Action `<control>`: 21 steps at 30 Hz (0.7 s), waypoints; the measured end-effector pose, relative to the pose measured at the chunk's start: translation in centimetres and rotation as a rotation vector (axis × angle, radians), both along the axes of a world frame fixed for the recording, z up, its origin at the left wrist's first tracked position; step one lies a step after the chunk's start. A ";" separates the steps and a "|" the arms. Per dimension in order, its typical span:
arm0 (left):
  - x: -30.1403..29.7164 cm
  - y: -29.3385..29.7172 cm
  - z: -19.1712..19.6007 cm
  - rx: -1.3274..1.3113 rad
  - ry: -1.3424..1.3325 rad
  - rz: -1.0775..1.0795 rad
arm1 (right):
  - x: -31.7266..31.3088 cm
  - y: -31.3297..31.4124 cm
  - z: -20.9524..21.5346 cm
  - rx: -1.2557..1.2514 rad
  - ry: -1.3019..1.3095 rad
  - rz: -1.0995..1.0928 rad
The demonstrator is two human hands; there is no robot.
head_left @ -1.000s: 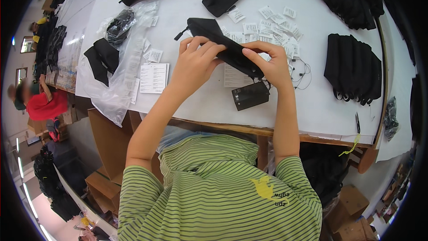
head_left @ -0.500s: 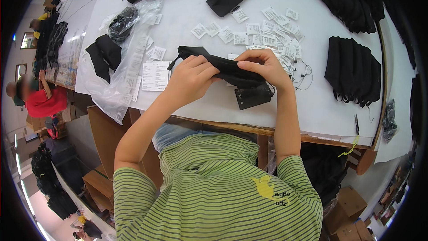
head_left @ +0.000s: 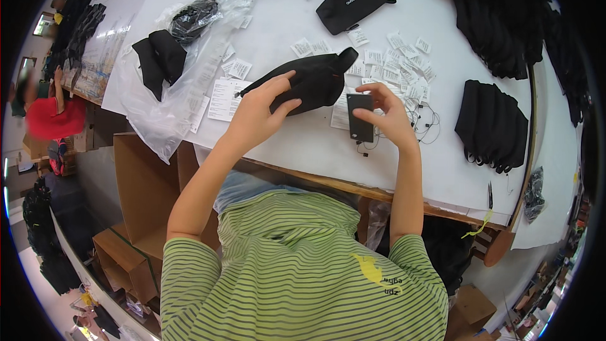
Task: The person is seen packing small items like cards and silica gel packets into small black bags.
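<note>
Head view: left hand (head_left: 262, 108) is gripping a black pouch (head_left: 310, 79) — soft, elongated; right hand (head_left: 386, 117), just beside it, is pinching a dark card (head_left: 360, 117).

Single view, from the camera on my head, facing steeply down over my striped shirt (head_left: 303, 265) toward the white table (head_left: 297, 6) ahead. My hands work close below the lens at centre frame. The fisheye bends the table edge and darkens the rim. No second view overlaps it.
</note>
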State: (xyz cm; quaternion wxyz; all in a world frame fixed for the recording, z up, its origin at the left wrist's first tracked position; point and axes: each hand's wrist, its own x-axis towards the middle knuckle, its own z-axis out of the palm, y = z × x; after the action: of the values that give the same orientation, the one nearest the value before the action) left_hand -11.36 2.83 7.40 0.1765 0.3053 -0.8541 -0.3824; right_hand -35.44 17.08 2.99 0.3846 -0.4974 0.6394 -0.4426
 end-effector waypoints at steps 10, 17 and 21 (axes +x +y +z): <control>0.2 0.0 -1.0 -0.071 0.028 0.006 | -5.6 -0.3 6.0 -0.051 -0.656 -0.137; 0.4 0.1 -1.0 0.050 -0.017 0.086 | -7.0 -2.4 6.5 -0.282 -0.580 0.176; -0.2 1.0 -0.6 0.040 -0.046 0.109 | -8.0 -3.6 4.6 -0.523 -0.775 -0.388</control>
State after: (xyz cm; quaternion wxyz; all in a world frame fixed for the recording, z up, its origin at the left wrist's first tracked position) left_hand -11.54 3.81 6.82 0.1713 0.3634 -0.8323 -0.3820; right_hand -43.40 13.50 7.60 0.3667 -0.2483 0.3982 -0.8033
